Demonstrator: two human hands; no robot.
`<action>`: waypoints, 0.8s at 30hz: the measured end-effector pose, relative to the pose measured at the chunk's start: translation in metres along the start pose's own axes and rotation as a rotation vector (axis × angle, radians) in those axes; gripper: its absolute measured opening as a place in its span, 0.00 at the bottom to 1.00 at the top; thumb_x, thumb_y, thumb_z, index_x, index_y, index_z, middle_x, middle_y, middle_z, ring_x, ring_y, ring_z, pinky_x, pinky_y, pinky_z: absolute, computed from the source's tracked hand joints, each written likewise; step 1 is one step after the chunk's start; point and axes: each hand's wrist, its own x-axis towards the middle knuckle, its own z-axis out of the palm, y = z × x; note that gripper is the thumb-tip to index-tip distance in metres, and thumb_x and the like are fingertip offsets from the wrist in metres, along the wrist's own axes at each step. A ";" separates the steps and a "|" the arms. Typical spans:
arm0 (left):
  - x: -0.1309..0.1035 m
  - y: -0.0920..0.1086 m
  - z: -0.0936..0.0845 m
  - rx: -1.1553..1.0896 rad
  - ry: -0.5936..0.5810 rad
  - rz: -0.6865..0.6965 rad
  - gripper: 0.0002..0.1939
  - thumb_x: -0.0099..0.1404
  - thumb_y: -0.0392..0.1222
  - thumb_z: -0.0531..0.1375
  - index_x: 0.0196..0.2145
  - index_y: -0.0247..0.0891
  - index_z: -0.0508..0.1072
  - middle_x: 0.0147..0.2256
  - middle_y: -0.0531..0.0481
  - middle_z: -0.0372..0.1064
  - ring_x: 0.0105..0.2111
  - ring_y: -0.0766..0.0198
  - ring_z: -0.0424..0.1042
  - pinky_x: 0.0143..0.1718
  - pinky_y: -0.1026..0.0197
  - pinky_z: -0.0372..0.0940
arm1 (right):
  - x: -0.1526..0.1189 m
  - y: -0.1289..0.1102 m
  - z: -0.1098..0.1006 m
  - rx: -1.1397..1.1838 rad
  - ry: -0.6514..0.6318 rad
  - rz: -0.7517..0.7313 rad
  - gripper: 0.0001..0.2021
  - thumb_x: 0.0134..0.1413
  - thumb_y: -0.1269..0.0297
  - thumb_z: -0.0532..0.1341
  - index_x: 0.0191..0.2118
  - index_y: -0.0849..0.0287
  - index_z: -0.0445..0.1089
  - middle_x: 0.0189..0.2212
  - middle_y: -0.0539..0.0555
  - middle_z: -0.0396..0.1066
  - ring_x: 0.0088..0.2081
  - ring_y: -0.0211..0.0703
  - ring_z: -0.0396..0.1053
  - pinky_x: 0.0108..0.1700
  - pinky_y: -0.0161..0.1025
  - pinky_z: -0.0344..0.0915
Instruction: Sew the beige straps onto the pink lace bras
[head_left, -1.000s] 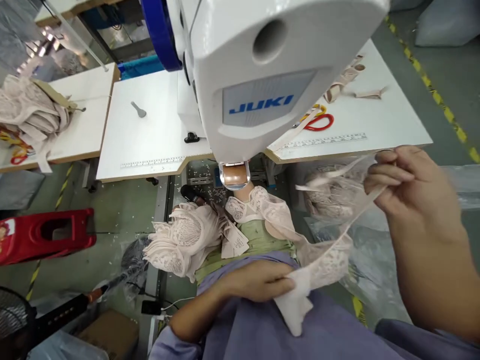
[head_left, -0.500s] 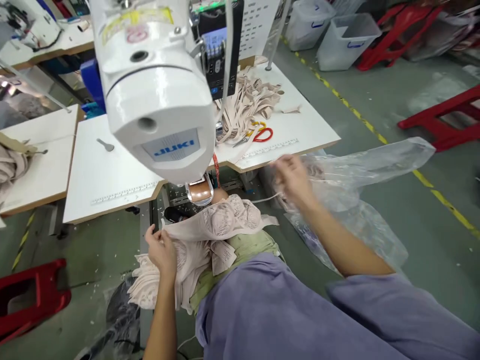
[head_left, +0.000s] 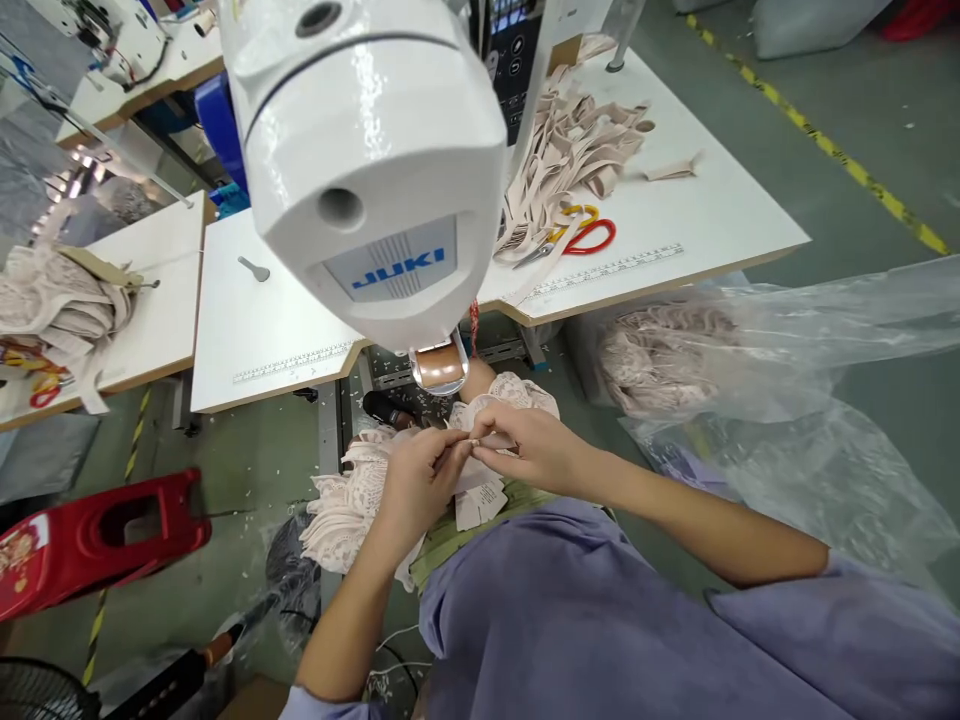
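My left hand [head_left: 426,478] and my right hand [head_left: 525,448] meet above my lap, fingertips pinched together on a small piece of pale fabric [head_left: 495,440]. Beneath them, light beige lace garments [head_left: 352,500] lie piled over my lap, with white labels [head_left: 480,503] showing below the fingers. A white JUKI sewing machine head [head_left: 375,180] stands just beyond my hands. Which part of the garment the fingertips pinch is too small to tell.
On the white table [head_left: 720,210] are beige straps [head_left: 577,150] and red- and yellow-handled scissors [head_left: 589,238]. Lace pieces [head_left: 664,355] lie in a plastic-lined bin at right. A red stool [head_left: 112,530] stands at left, near a fan [head_left: 41,690].
My hands were apart and have come together over my lap. The right hand moved left, away from the plastic; the left moved right. The view has shifted closer to the machine.
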 end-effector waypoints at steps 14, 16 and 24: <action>-0.004 -0.002 0.009 -0.083 0.173 0.021 0.13 0.68 0.45 0.60 0.26 0.38 0.73 0.22 0.54 0.67 0.23 0.69 0.65 0.25 0.66 0.58 | 0.008 -0.004 -0.020 0.047 -0.130 -0.094 0.09 0.63 0.58 0.61 0.41 0.55 0.77 0.33 0.53 0.72 0.35 0.41 0.69 0.36 0.37 0.60; -0.003 -0.003 0.008 -0.115 0.162 0.012 0.14 0.68 0.46 0.60 0.26 0.38 0.73 0.22 0.54 0.68 0.22 0.69 0.65 0.25 0.66 0.59 | 0.009 -0.004 -0.021 0.106 -0.126 -0.071 0.10 0.62 0.58 0.61 0.40 0.56 0.78 0.32 0.52 0.72 0.34 0.40 0.69 0.36 0.36 0.60; -0.005 -0.008 -0.014 -0.069 0.004 0.060 0.14 0.74 0.41 0.53 0.52 0.40 0.73 0.42 0.46 0.79 0.39 0.63 0.77 0.37 0.64 0.69 | 0.014 0.006 -0.029 0.246 -0.030 0.082 0.10 0.59 0.59 0.61 0.37 0.59 0.76 0.31 0.53 0.72 0.31 0.40 0.67 0.34 0.37 0.61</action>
